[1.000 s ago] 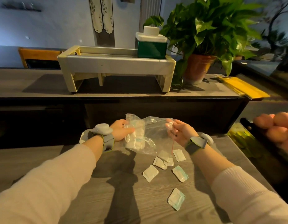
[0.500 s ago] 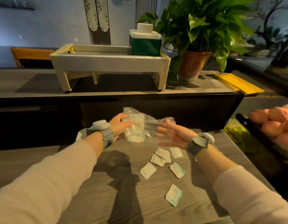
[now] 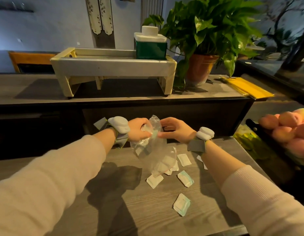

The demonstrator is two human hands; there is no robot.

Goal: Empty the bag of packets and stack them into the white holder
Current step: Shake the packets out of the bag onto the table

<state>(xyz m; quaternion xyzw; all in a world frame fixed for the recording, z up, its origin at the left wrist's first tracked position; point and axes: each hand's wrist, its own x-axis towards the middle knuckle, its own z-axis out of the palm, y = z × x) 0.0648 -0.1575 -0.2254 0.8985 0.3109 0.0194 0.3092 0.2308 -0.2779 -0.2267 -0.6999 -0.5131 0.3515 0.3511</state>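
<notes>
Bag (image 3: 152, 147): thin clear film, limp, almost weightless, crinkly and slippery. It's held up over the near table (image 3: 113, 210), with the lower end drooping onto the packets (image 3: 154, 180).

My left hand (image 3: 138, 131) has its fingers curled round the bunched top. My right hand (image 3: 177, 132) pinches the film just beside it. Pale shapes show through the lower end, but I can't tell if they're inside the bag or under it.

Handling guess: grip the bag at a bottom corner rather than mid-film, or it just slides and folds.

The packets are small flat sealed squares, light and probably slick, lying loose on the table near the right forearm, some overlapping. Best bet is to pinch them by an edge or slide them to the table lip, then square up a few before stacking.

The white holder (image 3: 113, 68), I assume, is the long rack on the back counter (image 3: 37, 89), well apart from the packets.
</notes>
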